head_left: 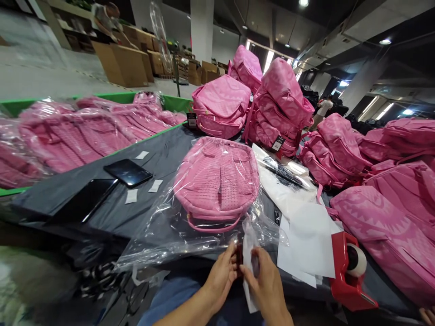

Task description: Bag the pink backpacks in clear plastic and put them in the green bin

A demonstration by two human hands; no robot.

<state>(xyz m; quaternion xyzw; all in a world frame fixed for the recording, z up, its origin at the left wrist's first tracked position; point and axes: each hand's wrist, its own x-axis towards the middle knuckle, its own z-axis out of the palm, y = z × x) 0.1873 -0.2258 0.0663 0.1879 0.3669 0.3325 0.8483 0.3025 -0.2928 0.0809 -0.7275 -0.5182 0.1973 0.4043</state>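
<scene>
My right hand (267, 285) pinches a thin white folded sheet (250, 249) between thumb and fingers, its long side upright at the table's front edge. Beside it, my left hand (220, 277) is closed with fingers curled together. A small dark red thing (239, 259) shows by its fingertips, too hidden to name. Just beyond both hands, a pink backpack (217, 176) lies strap side up inside a clear plastic bag (163, 237). The bag's loose end spreads toward me.
A red tape dispenser (343, 271) and white sheets (307, 240) are at right. Pink backpacks (390, 231) are piled right and behind. Two black devices (127, 172) lie left. A green-rimmed bin (115, 97) holds bagged backpacks. A person (105, 22) stands by cardboard boxes.
</scene>
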